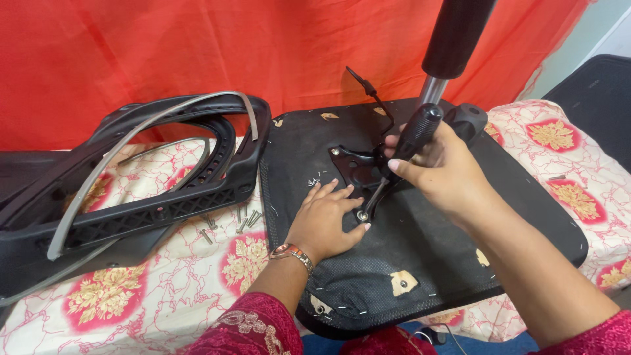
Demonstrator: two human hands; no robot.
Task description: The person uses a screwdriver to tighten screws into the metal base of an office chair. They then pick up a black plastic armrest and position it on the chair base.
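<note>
Here the upturned chair seat (420, 263), a black fabric-covered pad studded with staples, lies on a floral cloth (164, 296) and serves as the landmark for everything else. The left hand (327, 220) rests flat on the seat near its middle, fingers spread and open, palm down, with the thumb just beside a washer-headed bolt (362, 215). A beaded bracelet (292, 252) circles that wrist. The right hand (440, 167) is closed around the black handle of a screwdriver (409, 148), whose shaft slants down and to the left so that its tip meets the bolt. The bolt sits at the near corner of a black metal plate (355, 167) fixed at the seat's centre. From that plate a thin black lever (374, 98) rises toward the seat's far edge, and a gas cylinder (450, 46), silver below and black above, stands up behind the right hand. Just off the seat's left edge, about 6 loose screws (240, 220) lie on the cloth. Farther left of the seat is a black plastic chair back frame (164, 190) with a grey curved strip (131, 154) across it. Behind the seat hangs a red curtain (197, 52).
</note>
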